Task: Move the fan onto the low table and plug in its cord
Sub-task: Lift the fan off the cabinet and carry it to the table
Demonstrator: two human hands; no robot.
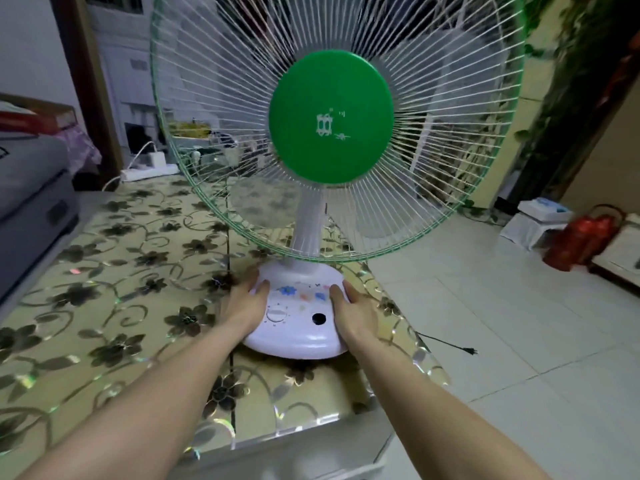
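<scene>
1. Desk fan (pixel 332 168) upright on the low counter (pixel 114 258), near its right front corner, white oval base (pixel 298 327) flat on the floral gold-and-brown cover.
2. Left hand (pixel 242 303) pressed against the left side of the base, fingers wrapped round the far edge, thumb on top: grip clamped on the base.
3. Right hand (pixel 356 313) mirrored on the right side, thumb on the top surface beside the flower decals, fingers curled over the rim: grip likewise closed on the base.
4. Between the hands on the base top: a white rotary knob (pixel 276 312), a dark round hole or button (pixel 318 319) to its right, small blue and pink flower prints above.
5. White neck rising from the rear of the base to a round wire guard with a green rim; green centre disc (pixel 330 116) with white markings; translucent blades behind the wires.
6. Black power cord (pixel 446 342) trailing off the right of the counter onto the pale tiled floor (pixel 502 323), plug (pixel 471 350) loose on the tiles, in no socket.
7. White power strip (pixel 149 172) at the far left end of the counter, with a white adapter plugged in and a white cable looping from it; well apart from the fan's plug.
8. Red bag (pixel 581 240) and white boxes on the floor at far right; grey bed edge at far left.
</scene>
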